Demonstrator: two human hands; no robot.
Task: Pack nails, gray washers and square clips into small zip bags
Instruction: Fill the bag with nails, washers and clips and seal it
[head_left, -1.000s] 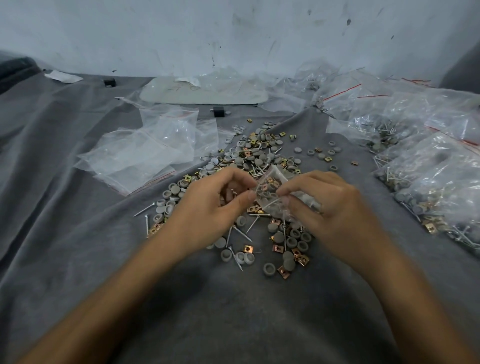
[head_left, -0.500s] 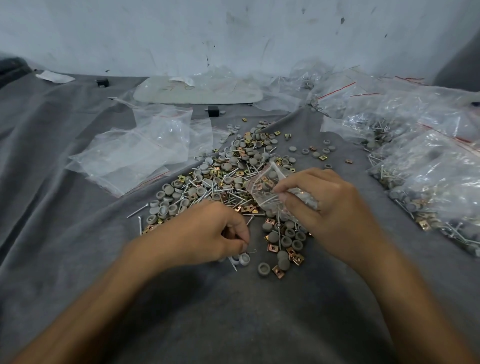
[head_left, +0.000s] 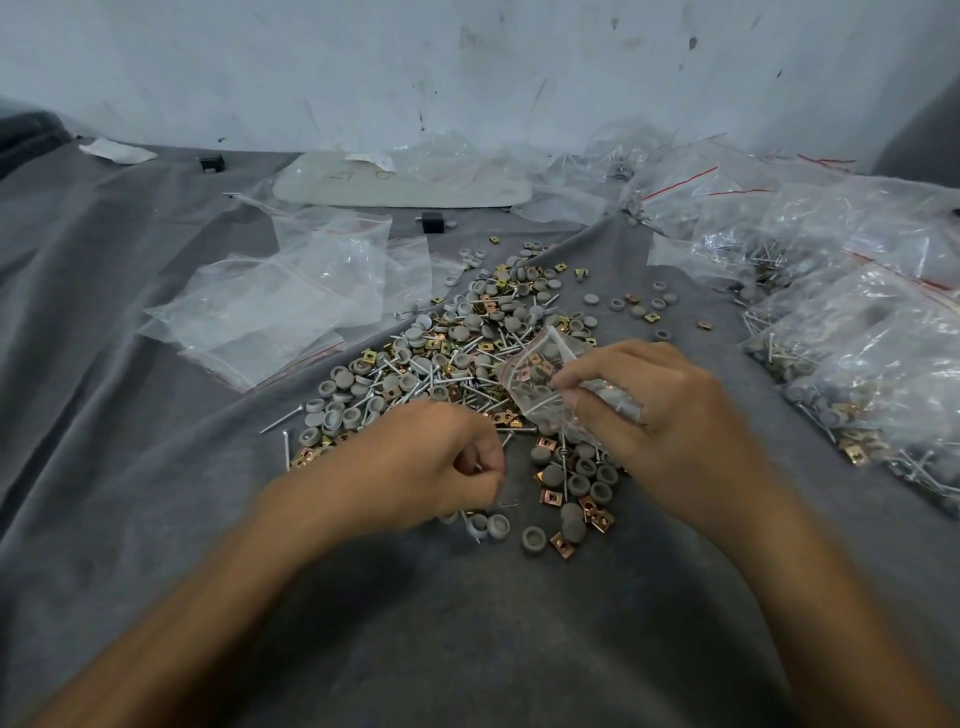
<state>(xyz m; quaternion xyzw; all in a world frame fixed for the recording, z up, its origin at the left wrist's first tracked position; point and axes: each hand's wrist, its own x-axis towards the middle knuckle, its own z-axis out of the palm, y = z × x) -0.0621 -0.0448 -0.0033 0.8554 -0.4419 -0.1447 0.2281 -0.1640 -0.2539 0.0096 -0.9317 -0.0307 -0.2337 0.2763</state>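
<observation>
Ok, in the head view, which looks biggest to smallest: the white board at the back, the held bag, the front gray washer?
1. white board, though farthest away.
2. small zip bag, pinched by the right hand.
3. gray washer, nearest the camera yet smallest.

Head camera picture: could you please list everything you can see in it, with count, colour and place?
gray round washers, steel nails and brass square clips: many, mixed pile, cloth centre.
small clear zip bag: one, red strip, part-filled, in right hand.
empty clear zip bags: several, left of pile.
filled clear zip bags: many, right side.
pale flat board: one, back, under plastic.
small black blocks: two, back.
white paper scrap: one, back left.
gray cloth: one, under everything.
left hand: curled at pile's near edge, apparently pinching a nail.
right hand: pinches the small bag.
</observation>
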